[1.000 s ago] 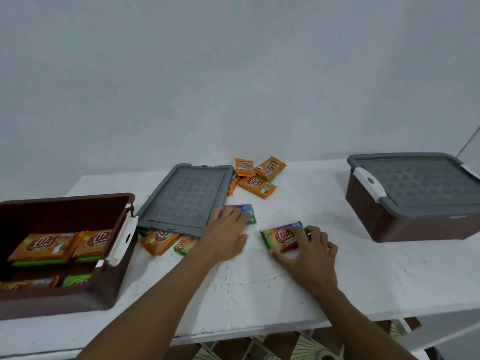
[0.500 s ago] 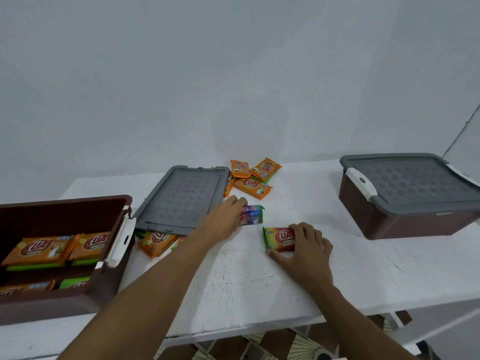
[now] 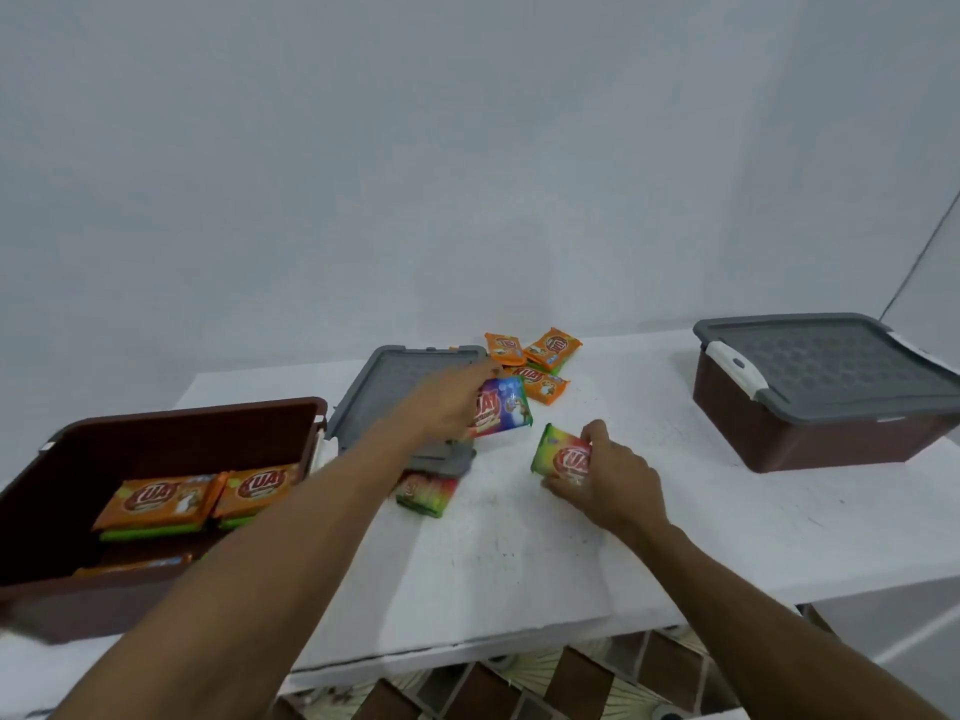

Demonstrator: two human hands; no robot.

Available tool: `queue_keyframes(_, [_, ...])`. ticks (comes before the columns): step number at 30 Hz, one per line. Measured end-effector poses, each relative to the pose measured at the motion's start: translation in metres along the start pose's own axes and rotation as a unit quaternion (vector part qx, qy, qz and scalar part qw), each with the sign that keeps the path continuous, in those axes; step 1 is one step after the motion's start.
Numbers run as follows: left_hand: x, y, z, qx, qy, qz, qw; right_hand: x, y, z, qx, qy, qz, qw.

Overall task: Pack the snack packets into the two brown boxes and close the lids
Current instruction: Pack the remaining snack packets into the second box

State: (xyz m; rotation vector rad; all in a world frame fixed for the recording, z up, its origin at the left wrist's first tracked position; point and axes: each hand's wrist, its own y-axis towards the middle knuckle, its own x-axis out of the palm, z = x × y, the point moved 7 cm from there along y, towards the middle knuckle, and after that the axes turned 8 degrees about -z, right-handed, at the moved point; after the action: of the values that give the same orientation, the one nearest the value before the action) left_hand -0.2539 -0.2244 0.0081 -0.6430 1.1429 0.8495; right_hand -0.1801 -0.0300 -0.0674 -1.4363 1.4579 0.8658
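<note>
At the far left, the open brown plastic box [image 3: 176,410] stands on the white counter [image 3: 519,563]. Flat orange snack packets [image 3: 156,504] lie side by side inside it, and there is room left toward its back wall. Just beside the box lies the loose grey plastic lid [image 3: 384,387], with a green-and-red striped packet [image 3: 426,493] poking out from under its near edge.

Over the lid, the left hand [image 3: 441,413] has its grip closed on a blue-and-red foil packet [image 3: 501,410], which looks raised off the counter. Further right, the right hand [image 3: 613,478] pinches a yellow-green packet with a red logo [image 3: 563,457], tipped up on edge. Behind the two hands sits a small heap of orange packets [image 3: 535,356]. Far right, the second brown box [image 3: 821,439] already wears its grey lid.

Both held packets probably belong in the open box. The left hand should go first so the arms do not cross. Each packet is best laid flat on the bare floor of the box, not propped on edge, so the lid can seat later. To free the trapped packet, lift the lid rather than drag the packet out.
</note>
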Motion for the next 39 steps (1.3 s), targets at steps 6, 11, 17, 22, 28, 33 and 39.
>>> queue_keyframes(6, [-0.073, -0.079, -0.069, -0.020, -0.030, 0.050, 0.998, -0.023, 0.007, -0.116, -0.109, 0.069, 0.036, 0.991])
queue_keyframes(11, [-0.102, -0.152, -0.137, -0.030, -0.027, -0.002, 0.999, -0.024, -0.003, -0.223, -0.208, 0.015, 0.027, 0.978])
queue_keyframes(17, [-0.081, -0.216, -0.220, -0.067, -0.051, -0.166, 0.983, -0.008, -0.029, -0.336, -0.326, -0.032, -0.025, 0.945])
queue_keyframes(22, [-0.037, -0.246, -0.246, -0.068, -0.032, -0.291, 0.954, 0.063, -0.052, -0.388, -0.348, -0.257, -0.199, 0.879])
queue_keyframes(28, [-0.025, -0.261, -0.268, -0.080, 0.064, -0.312, 0.945, 0.107, -0.056, -0.392, -0.311, -0.282, -0.289, 0.860])
queue_keyframes(33, [-0.018, -0.266, -0.271, -0.071, 0.046, -0.324, 0.942, 0.118, -0.056, -0.382, -0.310, -0.324, -0.256, 0.856])
queue_keyframes(39, [-0.023, -0.262, -0.274, -0.062, 0.068, -0.342, 0.935, 0.121, -0.055, -0.386, -0.341, -0.309, -0.268, 0.846])
